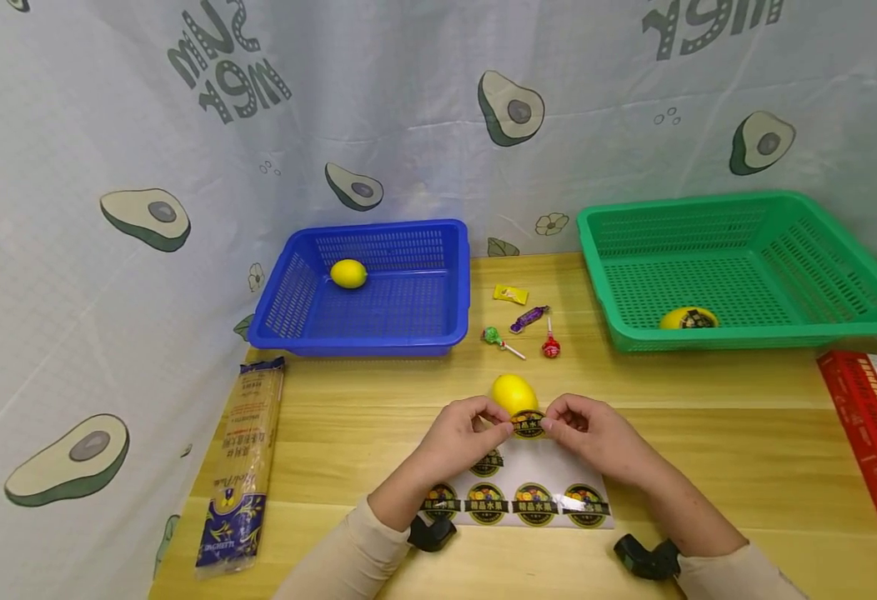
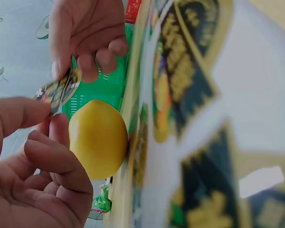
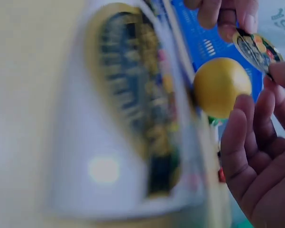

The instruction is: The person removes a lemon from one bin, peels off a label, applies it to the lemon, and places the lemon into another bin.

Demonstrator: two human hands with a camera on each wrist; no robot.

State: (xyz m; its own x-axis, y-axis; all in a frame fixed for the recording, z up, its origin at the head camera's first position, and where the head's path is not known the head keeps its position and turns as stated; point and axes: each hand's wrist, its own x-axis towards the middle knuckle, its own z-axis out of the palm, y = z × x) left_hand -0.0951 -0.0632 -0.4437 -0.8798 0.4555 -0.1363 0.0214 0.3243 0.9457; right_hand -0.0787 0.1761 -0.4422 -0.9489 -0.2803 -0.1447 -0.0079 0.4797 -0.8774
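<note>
My left hand [image 1: 459, 437] pinches one end of a round black-and-gold fruit sticker [image 1: 528, 423], and my right hand [image 1: 598, 435] pinches the opposite end. Stretched between the fingertips, the sticker hangs at the near side of a yellow lemon [image 1: 513, 392] on the table. In the left wrist view a gap shows between the lemon [image 2: 98, 140] and the sticker [image 2: 61, 91]. The right wrist view has both hands' fingertips on the sticker [image 3: 257, 50]. Beneath the hands lies a white sticker sheet [image 1: 558, 468] bearing several more round stickers, partly covered by the left hand.
A blue basket [image 1: 378, 343] at the back left holds a lemon [image 1: 348, 273]. In the green basket [image 1: 754, 335] at the back right sits a stickered lemon [image 1: 679, 317]. Several wrapped candies [image 1: 530, 318] lie between them. Spaghetti [image 1: 239, 467] flanks the left, a red box [image 1: 869, 442] the right.
</note>
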